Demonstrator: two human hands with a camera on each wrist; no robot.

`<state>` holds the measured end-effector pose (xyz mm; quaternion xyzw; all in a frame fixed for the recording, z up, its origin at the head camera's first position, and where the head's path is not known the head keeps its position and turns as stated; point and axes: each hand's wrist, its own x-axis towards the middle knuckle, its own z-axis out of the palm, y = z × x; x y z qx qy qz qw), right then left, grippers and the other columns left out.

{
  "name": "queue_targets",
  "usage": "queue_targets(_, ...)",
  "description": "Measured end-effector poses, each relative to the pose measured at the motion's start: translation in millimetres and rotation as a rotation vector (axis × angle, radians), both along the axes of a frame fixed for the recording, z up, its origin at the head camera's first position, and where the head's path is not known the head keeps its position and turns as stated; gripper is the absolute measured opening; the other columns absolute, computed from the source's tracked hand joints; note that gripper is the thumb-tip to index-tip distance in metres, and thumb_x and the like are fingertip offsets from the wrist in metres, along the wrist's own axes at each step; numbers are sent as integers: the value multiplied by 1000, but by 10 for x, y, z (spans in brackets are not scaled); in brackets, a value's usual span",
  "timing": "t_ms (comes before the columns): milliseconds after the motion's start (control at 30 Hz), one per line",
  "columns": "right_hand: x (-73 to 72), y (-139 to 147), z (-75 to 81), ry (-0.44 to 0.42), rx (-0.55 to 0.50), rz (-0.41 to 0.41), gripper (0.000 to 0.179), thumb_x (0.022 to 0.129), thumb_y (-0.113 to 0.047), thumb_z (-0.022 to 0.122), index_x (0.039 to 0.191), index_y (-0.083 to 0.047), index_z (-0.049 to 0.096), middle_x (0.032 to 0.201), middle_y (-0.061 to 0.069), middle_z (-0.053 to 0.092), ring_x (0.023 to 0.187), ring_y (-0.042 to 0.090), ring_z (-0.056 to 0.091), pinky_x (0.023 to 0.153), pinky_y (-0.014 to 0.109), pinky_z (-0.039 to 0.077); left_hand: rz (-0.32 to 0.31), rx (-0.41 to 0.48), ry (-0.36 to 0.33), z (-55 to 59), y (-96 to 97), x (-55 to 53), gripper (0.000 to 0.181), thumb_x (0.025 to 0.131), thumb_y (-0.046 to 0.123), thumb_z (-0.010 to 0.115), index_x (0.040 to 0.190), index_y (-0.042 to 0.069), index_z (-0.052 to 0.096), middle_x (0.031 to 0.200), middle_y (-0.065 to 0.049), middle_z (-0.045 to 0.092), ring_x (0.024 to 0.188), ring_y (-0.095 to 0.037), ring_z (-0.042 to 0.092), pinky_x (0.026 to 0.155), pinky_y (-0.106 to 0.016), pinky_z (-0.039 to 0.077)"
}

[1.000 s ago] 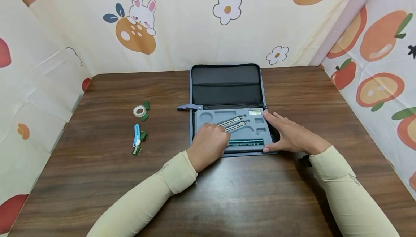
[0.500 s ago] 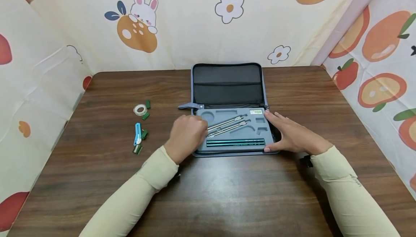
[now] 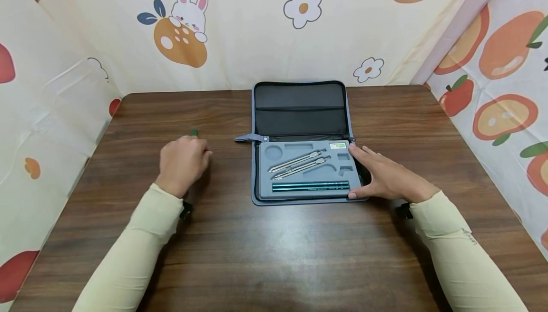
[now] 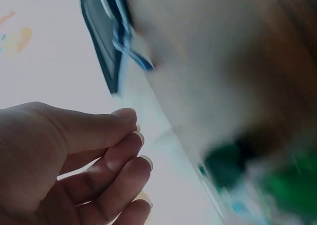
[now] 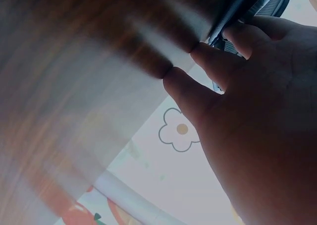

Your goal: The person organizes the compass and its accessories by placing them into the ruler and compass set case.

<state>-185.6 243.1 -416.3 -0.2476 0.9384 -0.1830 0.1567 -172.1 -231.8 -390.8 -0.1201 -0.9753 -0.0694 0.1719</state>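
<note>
An unzipped blue-grey case point(image 3: 252, 174) lies open with its lid back. Its grey moulded tray point(image 3: 308, 195) bears two silver compasses point(image 3: 295, 160) and dark green pencils point(image 3: 310, 186). My right hand point(image 3: 385, 176) rests along the tray's right side, thumb at the near corner, fingers spread. Left of the case, my left hand point(image 3: 181, 165) is over the small items there and hides most of them. In the left wrist view its thumb and fingers are loosely bent together with nothing between them. A green piece point(image 3: 194, 132) shows just beyond this hand; blurred green shapes point(image 4: 225, 164) appear near it.
Round and oblong hollows point(image 3: 273, 152) in the tray hold nothing. A fabric tab point(image 3: 251, 138) sticks out from the case's left side. The brown wooden table point(image 3: 274, 255) is bordered by printed cloth point(image 3: 239, 31) at the back and sides.
My left hand has moved left from the tray to the small items, uncovering the compasses and pencils and covering the tape roll and blue cutter. My right hand stays at the case.
</note>
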Motion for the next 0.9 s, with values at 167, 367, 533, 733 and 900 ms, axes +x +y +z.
queue_targets(167,-5,10,-6,-7,6,-1,124,71,-75,73,162,-13,16,166,12,17,151,39,12,114,65,17,92,27,-66,-14,-237,-14,9,88,12,75,80,9,77,71,-9,70,54,-30,62,42,-44,45)
queue_targets(367,-25,11,-31,-11,20,-1,125,71,-76,72,162,-13,14,166,10,15,151,38,12,116,62,16,163,55,-133,-34,-389,-55,11,89,11,71,79,9,76,62,-7,63,51,-28,56,39,-42,40)
queue_targets(533,-40,19,-48,-13,22,6,126,71,-77,71,162,-13,13,167,10,14,152,37,11,116,62,14,181,45,-233,-4,-419,-108,13,89,18,76,79,10,75,67,-10,64,58,-31,60,43,-47,44)
queue_targets(733,-47,11,-35,-20,34,-2,126,71,-78,70,163,-15,13,167,8,13,152,36,10,116,62,15,197,4,-320,-25,-405,-138,25,90,23,75,68,13,71,59,-7,59,57,-31,59,43,-46,44)
queue_targets(900,-48,12,-38,-23,37,-7,125,71,-78,70,163,-15,13,167,7,13,152,35,10,116,62,15,179,-13,-289,-39,-385,-154,12,90,15,72,79,11,76,67,-11,65,57,-34,61,42,-48,44)
